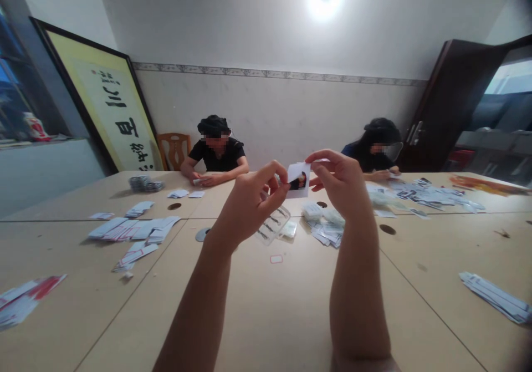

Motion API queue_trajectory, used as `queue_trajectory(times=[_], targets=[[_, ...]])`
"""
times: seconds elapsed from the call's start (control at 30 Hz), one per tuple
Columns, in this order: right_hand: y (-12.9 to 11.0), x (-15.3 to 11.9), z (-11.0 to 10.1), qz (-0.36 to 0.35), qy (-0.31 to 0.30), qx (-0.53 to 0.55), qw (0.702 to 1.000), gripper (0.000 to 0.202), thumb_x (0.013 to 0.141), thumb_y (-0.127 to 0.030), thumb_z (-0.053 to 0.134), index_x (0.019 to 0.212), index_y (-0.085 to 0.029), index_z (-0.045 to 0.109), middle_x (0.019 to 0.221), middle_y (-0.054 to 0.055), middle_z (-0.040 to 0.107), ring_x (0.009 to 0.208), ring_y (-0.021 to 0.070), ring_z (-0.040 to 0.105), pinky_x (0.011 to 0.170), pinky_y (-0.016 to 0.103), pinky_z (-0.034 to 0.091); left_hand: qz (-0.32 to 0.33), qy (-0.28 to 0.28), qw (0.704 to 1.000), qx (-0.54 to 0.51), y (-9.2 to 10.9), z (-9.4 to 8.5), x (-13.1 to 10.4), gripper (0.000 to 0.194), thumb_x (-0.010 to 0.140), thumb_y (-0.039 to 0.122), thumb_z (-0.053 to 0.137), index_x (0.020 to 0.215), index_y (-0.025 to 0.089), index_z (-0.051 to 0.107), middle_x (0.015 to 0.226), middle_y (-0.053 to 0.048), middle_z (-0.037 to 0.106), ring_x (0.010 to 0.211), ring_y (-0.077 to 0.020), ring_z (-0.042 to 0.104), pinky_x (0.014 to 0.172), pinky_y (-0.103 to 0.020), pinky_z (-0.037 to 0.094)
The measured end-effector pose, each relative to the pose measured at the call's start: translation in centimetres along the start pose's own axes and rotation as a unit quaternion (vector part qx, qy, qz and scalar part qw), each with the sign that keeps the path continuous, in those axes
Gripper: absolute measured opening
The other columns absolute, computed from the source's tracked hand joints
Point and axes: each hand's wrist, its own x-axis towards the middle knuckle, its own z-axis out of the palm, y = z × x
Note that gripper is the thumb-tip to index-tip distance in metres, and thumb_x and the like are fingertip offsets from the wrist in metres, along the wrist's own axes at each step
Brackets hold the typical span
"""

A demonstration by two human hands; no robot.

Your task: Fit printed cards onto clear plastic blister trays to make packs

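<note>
Raised above the table, a small white card with a portrait photo (298, 180) is held between my two hands. My left hand (253, 203) pinches its left edge between thumb and fingertips. The thumb and forefinger of my right hand (338, 183) meet its upper right corner, with the other fingers curled behind. Below and behind my left hand lies a clear plastic tray (266, 243) with several small dark items in it, partly hidden. Left of my right forearm is a pile of white cards and plastic packets (326, 234).
One light wooden table (266, 311) spans the view. Stacks of paper slips (124, 229) lie left, more slips (494, 297) right. A small red-bordered label (276, 259) is in front. Two people (216, 153) (376, 147) sit opposite; scattered cards (432, 193) lie far right.
</note>
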Motion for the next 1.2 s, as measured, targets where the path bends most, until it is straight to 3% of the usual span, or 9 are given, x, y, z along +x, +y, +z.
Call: queue_trajectory(times=[0.23, 0.57, 1.2], targets=[[-0.4, -0.2, 0.1, 0.008, -0.009, -0.018, 1.000, 0.023, 0.071, -0.023, 0.073, 0.092, -0.019, 0.067, 0.090, 0.005, 0.078, 0.065, 0.0169, 0.075, 0.055, 0.025, 0.056, 0.029, 0.050, 0.998, -0.016, -0.3, -1.0, -0.2, 0.007, 0.091, 0.024, 0.066, 0.087, 0.021, 0.061, 0.066, 0.004, 0.053, 0.059, -0.0084, 0.049, 0.054, -0.017, 0.044], [-0.3, -0.2, 0.4, 0.028, -0.015, -0.029, 0.999, 0.019, 0.073, -0.022, 0.065, 0.092, -0.018, 0.065, 0.093, 0.007, 0.079, 0.066, 0.0197, 0.077, 0.051, 0.025, 0.052, 0.041, 0.068, 0.997, 0.003, 0.1, -1.5, -0.5, 0.007, 0.090, 0.018, 0.066, 0.087, 0.022, 0.061, 0.065, 0.006, 0.053, 0.056, -0.0052, 0.047, 0.050, -0.013, 0.041], [1.1, 0.6, 0.5, 0.033, -0.029, -0.043, 0.998, 0.020, 0.074, -0.029, 0.070, 0.090, -0.019, 0.063, 0.090, 0.005, 0.079, 0.065, 0.0204, 0.077, 0.052, 0.026, 0.054, 0.054, 0.089, 0.994, 0.034, 0.4, -2.1, -0.6, 0.008, 0.089, 0.017, 0.067, 0.085, 0.021, 0.061, 0.063, 0.007, 0.054, 0.049, -0.0038, 0.047, 0.045, -0.014, 0.037]])
